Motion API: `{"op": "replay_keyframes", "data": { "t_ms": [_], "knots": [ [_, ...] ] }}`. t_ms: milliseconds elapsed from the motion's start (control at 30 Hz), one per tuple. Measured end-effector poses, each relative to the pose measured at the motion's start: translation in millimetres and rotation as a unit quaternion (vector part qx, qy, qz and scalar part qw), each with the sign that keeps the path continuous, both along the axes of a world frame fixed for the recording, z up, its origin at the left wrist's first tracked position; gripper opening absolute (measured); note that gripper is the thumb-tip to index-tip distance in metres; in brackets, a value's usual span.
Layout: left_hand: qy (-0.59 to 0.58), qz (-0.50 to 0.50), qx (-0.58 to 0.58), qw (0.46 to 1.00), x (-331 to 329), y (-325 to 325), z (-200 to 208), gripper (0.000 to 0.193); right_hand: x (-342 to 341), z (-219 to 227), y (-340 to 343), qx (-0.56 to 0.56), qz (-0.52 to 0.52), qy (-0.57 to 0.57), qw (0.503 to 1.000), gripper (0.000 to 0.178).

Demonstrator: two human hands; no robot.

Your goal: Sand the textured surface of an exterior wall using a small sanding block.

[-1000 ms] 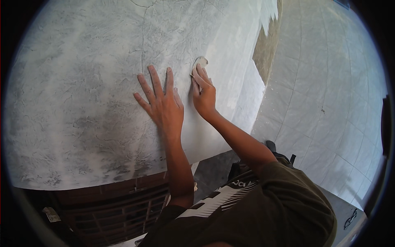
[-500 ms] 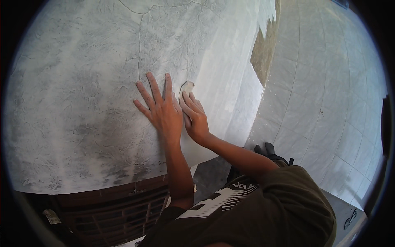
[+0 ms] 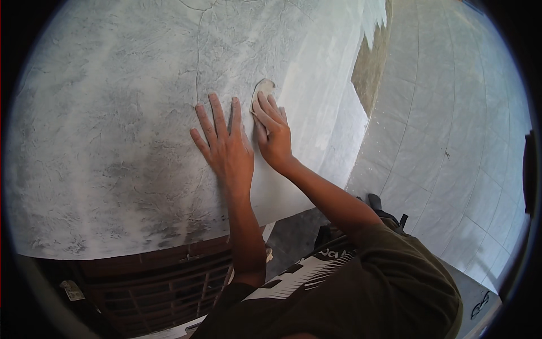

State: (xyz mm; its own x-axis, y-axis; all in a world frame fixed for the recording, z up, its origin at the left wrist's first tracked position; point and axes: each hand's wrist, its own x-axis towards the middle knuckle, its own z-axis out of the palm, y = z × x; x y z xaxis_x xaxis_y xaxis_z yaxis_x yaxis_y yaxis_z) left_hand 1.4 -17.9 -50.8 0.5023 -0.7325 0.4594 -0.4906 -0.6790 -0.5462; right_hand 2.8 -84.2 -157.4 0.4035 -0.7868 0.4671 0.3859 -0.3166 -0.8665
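Note:
My left hand (image 3: 230, 148) lies flat with spread fingers on a grey-white wall (image 3: 130, 130) that has a rough, cracked, plastered look. Just to its right, my right hand (image 3: 275, 134) presses a piece of pale sandpaper (image 3: 265, 87) against the same surface. The sheet's curled upper edge sticks out beyond my fingertips; the rest is hidden under the palm. A smoother, whiter band (image 3: 307, 90) of the wall runs along the right of this hand. Both hands look dusty.
Beyond a brown bare strip (image 3: 370, 73) at the wall's right edge lies a grey tiled surface (image 3: 446, 124). Below the wall's lower edge is a dark opening with a brown metal grille (image 3: 152, 291). Dark shoes (image 3: 374, 201) show near my right arm.
My right hand has slid upward along the wall with the sandpaper. The left hand stays flat on the wall, and the whole view has shifted slightly.

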Motion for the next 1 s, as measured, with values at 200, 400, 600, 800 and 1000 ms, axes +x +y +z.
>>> {"op": "replay_keyframes", "data": {
  "t_ms": [200,400,600,800,1000],
  "knots": [
    [0.005,0.005,0.012,1.0,1,-2,-5,0.059,-17,-19,35,-0.018,0.04,0.021,0.999,0.048],
    [-0.011,0.004,0.013,1.0,-1,-4,-2,0.059,10,-6,-20,0.015,-0.037,-0.011,0.999,0.048],
    [-0.003,0.002,-0.007,1.0,2,-1,-6,0.058,-22,-25,32,-0.061,0.043,0.037,0.997,0.046],
    [0.004,-0.009,-0.007,1.0,1,-5,-3,0.06,-3,-7,-11,0.043,-0.017,-0.003,0.999,0.037],
    [0.006,0.004,-0.014,1.0,-1,-2,-6,0.062,-11,-25,8,-0.03,0.005,0.03,0.999,0.046]
  ]
}}
